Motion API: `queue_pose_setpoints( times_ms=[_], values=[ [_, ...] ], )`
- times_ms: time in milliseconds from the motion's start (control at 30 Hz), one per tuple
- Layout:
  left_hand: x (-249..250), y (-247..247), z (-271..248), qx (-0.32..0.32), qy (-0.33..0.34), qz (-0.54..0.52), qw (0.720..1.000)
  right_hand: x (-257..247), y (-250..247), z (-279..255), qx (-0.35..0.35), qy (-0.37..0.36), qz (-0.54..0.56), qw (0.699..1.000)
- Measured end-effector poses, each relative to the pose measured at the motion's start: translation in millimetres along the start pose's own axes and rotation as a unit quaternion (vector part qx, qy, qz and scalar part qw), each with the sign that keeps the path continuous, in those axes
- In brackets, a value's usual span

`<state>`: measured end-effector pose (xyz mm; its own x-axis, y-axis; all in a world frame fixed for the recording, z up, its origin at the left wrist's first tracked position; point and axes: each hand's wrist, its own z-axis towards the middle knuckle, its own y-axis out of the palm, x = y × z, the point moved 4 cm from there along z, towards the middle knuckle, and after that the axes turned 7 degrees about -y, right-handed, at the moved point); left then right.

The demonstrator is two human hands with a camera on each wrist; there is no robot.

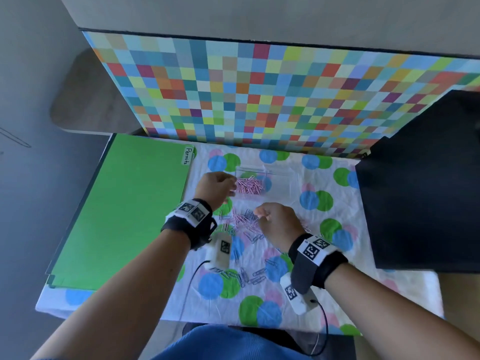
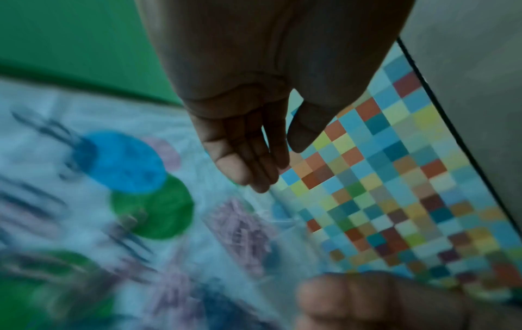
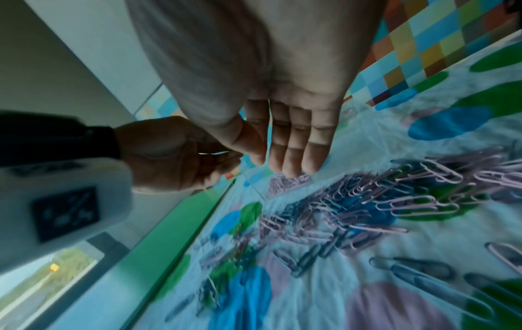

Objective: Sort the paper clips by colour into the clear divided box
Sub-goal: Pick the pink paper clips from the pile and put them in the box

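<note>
A crinkled, dotted cloth (image 1: 337,183) covers the surface. The clear divided box (image 1: 278,183) holds thin pink clips (image 1: 249,187) in its left compartment. The left hand (image 1: 217,187) hovers beside it, fingers relaxed in its wrist view. The right hand (image 1: 279,220) hangs loose-fingered over the scattered paper clips (image 3: 367,201); the head view hides its fingers.

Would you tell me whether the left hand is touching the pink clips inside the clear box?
Apart. The left wrist view shows the left hand with straight, empty fingers raised above the pink clips in the clear box.
</note>
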<state>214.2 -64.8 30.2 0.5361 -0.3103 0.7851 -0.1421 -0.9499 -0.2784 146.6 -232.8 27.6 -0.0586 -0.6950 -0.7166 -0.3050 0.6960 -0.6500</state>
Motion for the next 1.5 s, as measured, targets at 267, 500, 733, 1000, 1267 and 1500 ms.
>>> queue_pose_setpoints(
  times_ms=[267,500,733,1000,1267,1500],
  values=[
    [-73,-33,-24,0.055,0.066,0.382,0.92,-16,39,21,-0.103,-0.109,-0.139,0.979],
    [-96,-23,-30,0.046,0.108,0.437,0.892,-29,68,30,-0.187,-0.208,-0.268,0.922],
    [-101,-26,-29,0.045,0.089,0.441,0.892,-27,74,37,-0.17,-0.217,-0.276,0.921],
    [-104,-33,-29,0.064,0.092,0.324,0.939,-15,75,35,-0.166,-0.174,-0.273,0.932],
    [-97,-39,-29,0.017,0.026,0.092,0.995,2,50,40,-0.049,-0.045,0.011,0.998],
    [-97,-38,-27,-0.015,-0.013,0.036,0.999,7,56,46,-0.089,0.099,0.218,0.967]
  ],
)
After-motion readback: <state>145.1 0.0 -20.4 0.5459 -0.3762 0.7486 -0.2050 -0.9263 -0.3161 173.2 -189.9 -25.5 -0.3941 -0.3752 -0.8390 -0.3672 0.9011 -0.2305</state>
